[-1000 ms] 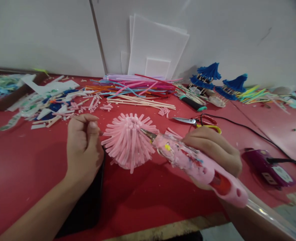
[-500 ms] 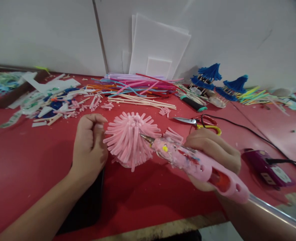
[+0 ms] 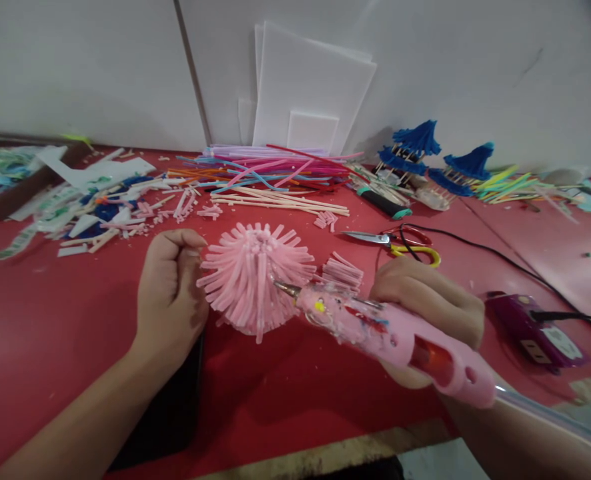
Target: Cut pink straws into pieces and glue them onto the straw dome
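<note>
A dome of pink pipe-cleaner pieces (image 3: 248, 287) spreads outward like a shaggy roof in front of me. My left hand (image 3: 173, 287) is at its left edge, fingers curled and thumb pressed in; the fingertips are partly hidden. In my right hand (image 3: 428, 303) is a pink hot glue gun (image 3: 400, 333), its body marked with dried glue. The metal nozzle points left and meets the dome's right front side. From the back of the gun a clear glue stick (image 3: 540, 417) sticks out. Short pink cut pieces (image 3: 343, 272) lie just behind the nozzle.
Scissors (image 3: 390, 241), a green-and-black handled tool (image 3: 383, 202) and a purple power adapter (image 3: 538, 331) with a black cable lie to the right. Blue roof-shaped models (image 3: 468, 167) stand behind. Coloured pipe cleaners (image 3: 280, 163) and scraps (image 3: 110, 207) line the back. A black flat object (image 3: 168, 407) lies under my left forearm.
The glue gun's nozzle has slid slightly lower on the pink dome. The whole view has shifted a little; my left hand stays at the dome's edge.
</note>
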{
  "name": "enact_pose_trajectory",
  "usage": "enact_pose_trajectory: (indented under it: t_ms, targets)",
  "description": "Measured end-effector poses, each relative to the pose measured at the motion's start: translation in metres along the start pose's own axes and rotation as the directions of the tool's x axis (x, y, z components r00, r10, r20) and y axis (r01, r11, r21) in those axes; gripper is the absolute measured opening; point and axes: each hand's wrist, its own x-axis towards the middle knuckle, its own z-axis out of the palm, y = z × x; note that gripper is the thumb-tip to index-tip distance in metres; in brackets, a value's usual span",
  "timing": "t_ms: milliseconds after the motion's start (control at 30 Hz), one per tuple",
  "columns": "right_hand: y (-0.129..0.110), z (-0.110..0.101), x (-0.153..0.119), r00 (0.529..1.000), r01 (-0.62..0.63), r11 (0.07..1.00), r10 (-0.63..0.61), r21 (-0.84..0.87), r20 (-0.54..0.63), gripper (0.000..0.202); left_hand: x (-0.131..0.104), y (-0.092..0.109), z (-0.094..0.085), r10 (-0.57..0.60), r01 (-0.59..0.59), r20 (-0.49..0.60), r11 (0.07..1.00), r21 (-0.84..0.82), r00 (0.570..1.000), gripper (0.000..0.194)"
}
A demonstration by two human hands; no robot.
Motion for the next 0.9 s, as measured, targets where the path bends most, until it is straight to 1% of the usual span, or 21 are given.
enact_pose_trajectory:
  t_ms: [100, 200, 233, 267, 367, 400, 433, 500, 533, 567, 600, 633, 667, 733, 800, 867, 900]
  targets:
    - [0.002, 0.0, -0.002, 1.0, 0.001, 1.0, -0.001, 0.004, 0.012, 0.015, 0.001, 0.0, 0.0, -0.021, 0.021, 0.009, 0.999, 0.031, 1.0, 0.007]
    - [0.004, 0.0, -0.001, 0.999, 0.029, 0.999, -0.028, 0.016, -0.038, 0.018, 0.002, 0.001, 0.0, -0.022, 0.021, 0.012, 0.999, 0.028, 1.0, 0.009]
    - [0.004, -0.002, 0.0, 0.999, 0.033, 0.999, -0.032, 0.013, -0.034, 0.018, 0.002, 0.002, 0.0, -0.022, 0.021, 0.018, 1.0, 0.023, 1.0, 0.01]
    - [0.004, -0.005, 0.001, 0.999, 0.04, 0.999, -0.04, 0.011, -0.006, 0.017, 0.002, 0.003, 0.0, -0.02, 0.02, 0.024, 1.0, 0.019, 1.0, 0.01]
    - [0.01, -0.021, 0.005, 0.988, 0.068, 0.998, -0.068, 0.006, 0.141, 0.015, 0.004, 0.005, -0.001, -0.008, 0.008, 0.019, 1.0, 0.004, 1.0, 0.01]
    - [0.015, -0.027, 0.004, 0.987, 0.078, 0.997, -0.077, -0.003, 0.143, 0.013, 0.004, 0.005, -0.001, -0.008, 0.008, 0.017, 1.0, -0.006, 1.0, 0.009]
    - [0.021, -0.034, 0.003, 0.99, 0.076, 0.997, -0.073, -0.025, 0.119, 0.013, 0.005, 0.006, -0.001, -0.012, 0.013, 0.019, 1.0, -0.02, 1.0, 0.009]
    - [0.039, -0.047, -0.005, 0.997, 0.056, 0.99, -0.05, -0.127, 0.053, 0.023, 0.006, 0.006, -0.001, -0.033, 0.035, 0.032, 0.998, -0.053, 0.999, 0.01]
    - [0.049, -0.053, -0.011, 0.996, 0.005, 0.977, 0.015, -0.215, 0.09, 0.03, 0.007, 0.006, -0.001, -0.05, 0.052, 0.041, 0.996, -0.068, 0.998, 0.012]
    - [0.06, -0.058, -0.018, 0.979, 0.005, 0.964, 0.049, -0.267, 0.196, 0.032, 0.008, 0.006, -0.001, -0.067, 0.071, 0.047, 0.994, -0.08, 0.997, 0.013]
    - [0.071, -0.061, -0.025, 0.943, -0.029, 0.949, 0.13, -0.313, 0.306, 0.032, 0.008, 0.006, 0.0, -0.086, 0.091, 0.051, 0.992, -0.088, 0.995, 0.014]
    - [0.082, -0.064, -0.032, 0.9, -0.056, 0.929, 0.206, -0.367, 0.384, 0.032, 0.009, 0.006, 0.0, -0.104, 0.109, 0.052, 0.989, -0.096, 0.993, 0.014]
    - [0.092, -0.066, -0.039, 0.876, -0.061, 0.921, 0.233, -0.384, 0.421, 0.038, 0.009, 0.006, 0.0, -0.122, 0.127, 0.051, 0.987, -0.101, 0.991, 0.014]
    - [0.109, -0.069, -0.049, 0.844, -0.057, 0.914, 0.259, -0.402, 0.469, 0.044, 0.01, 0.006, 0.0, -0.151, 0.155, 0.044, 0.982, -0.113, 0.988, 0.015]
    - [0.12, -0.072, -0.053, 0.826, -0.051, 0.914, 0.265, -0.403, 0.497, 0.048, 0.01, 0.007, 0.0, -0.168, 0.171, 0.037, 0.977, -0.126, 0.985, 0.016]
    - [0.121, -0.073, -0.05, 0.821, -0.058, 0.907, 0.281, -0.418, 0.497, 0.051, 0.01, 0.008, -0.001, -0.169, 0.173, 0.04, 0.976, -0.135, 0.985, 0.014]
    - [0.118, -0.072, -0.047, 0.828, -0.069, 0.899, 0.294, -0.434, 0.478, 0.051, 0.01, 0.008, -0.001, -0.164, 0.168, 0.042, 0.976, -0.136, 0.986, 0.012]
